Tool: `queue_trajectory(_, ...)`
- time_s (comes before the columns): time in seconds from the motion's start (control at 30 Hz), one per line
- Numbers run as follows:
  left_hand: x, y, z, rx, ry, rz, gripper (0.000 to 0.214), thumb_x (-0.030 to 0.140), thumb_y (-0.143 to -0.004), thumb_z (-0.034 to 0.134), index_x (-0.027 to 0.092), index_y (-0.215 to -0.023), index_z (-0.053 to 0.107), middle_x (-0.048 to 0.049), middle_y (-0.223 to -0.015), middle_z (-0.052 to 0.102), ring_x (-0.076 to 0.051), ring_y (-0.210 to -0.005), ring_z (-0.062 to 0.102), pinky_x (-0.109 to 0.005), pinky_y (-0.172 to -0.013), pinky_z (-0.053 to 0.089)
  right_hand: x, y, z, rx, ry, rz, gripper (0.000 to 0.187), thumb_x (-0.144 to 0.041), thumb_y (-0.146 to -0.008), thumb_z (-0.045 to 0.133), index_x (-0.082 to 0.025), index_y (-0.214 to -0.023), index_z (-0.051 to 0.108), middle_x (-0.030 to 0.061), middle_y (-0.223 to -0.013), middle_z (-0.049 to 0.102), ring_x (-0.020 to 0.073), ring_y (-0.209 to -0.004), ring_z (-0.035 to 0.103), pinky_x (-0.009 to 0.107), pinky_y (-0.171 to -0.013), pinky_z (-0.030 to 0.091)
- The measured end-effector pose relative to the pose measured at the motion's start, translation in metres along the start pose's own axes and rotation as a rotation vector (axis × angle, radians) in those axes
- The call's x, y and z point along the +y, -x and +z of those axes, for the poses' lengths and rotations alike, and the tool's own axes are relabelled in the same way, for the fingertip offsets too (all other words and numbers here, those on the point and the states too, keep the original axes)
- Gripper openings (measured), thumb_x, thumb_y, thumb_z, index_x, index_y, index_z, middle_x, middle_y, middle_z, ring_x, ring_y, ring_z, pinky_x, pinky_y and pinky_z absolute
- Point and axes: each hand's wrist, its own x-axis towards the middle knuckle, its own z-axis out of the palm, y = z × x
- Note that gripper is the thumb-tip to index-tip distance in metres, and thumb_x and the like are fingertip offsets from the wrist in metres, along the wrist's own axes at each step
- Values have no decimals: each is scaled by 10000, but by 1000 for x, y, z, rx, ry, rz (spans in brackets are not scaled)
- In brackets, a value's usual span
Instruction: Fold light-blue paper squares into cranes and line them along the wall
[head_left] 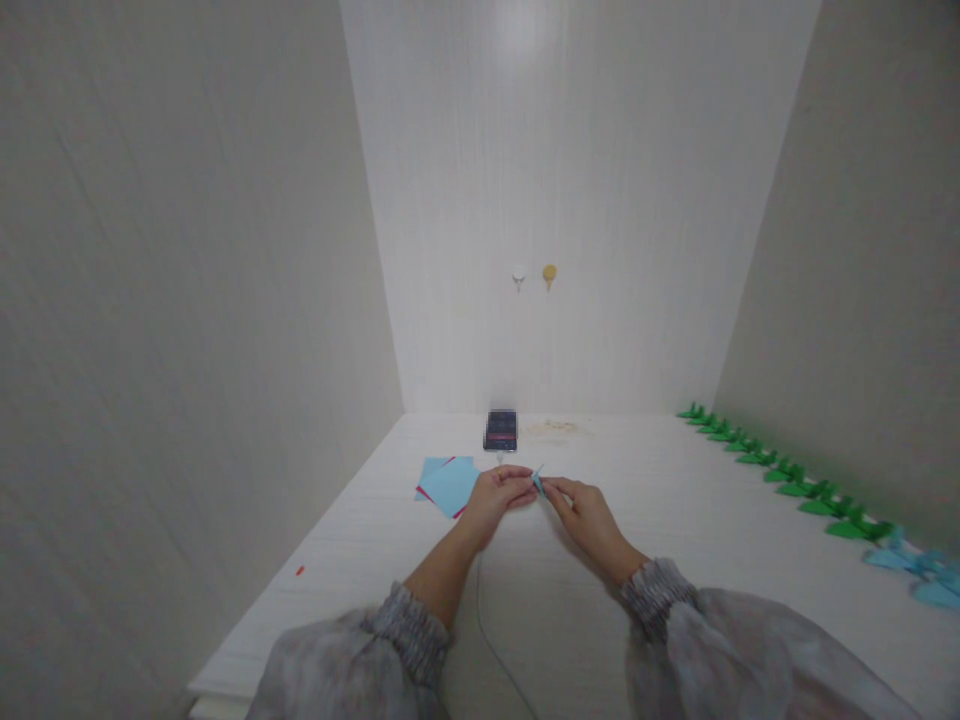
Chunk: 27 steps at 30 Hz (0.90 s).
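My left hand (496,494) and my right hand (581,507) meet over the middle of the white table (675,500). Both pinch a small folded piece of light blue paper (538,480) between their fingertips. The fingers of both hands are closed round the paper, which is mostly hidden by them. A stack of light blue paper sheets (448,482), with a red edge showing under it, lies just left of my left hand.
A phone (501,430) lies beyond my hands near the back wall, with a thin cable (487,630) running toward me. A row of green folded paper figures (780,475) lines the right wall, with light blue ones (919,570) nearer. Two wall hooks (534,276) hang above.
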Motion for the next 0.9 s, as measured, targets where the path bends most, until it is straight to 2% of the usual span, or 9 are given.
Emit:
queue_trajectory(0.37, -1, 0, 1, -6, -108, 51, 373, 204, -471, 710, 104, -809, 586, -79, -777, 644, -147, -700, 585, -264, -714, 425, 2, -1, -1, 7, 50, 5, 246, -267, -767, 427, -221, -915, 617, 32, -879, 650, 184, -819, 583, 308, -750, 431)
queue_trajectory(0.9, 1, 0, 2, 7, -117, 39, 358, 215, -474, 705, 103, -795, 591, -73, -749, 645, -144, -668, 585, -263, -695, 427, 2, -1, 0, 32, 67, -10, 230, -276, -759, 441, -219, -887, 623, 28, -860, 654, 176, -802, 583, 305, -741, 432)
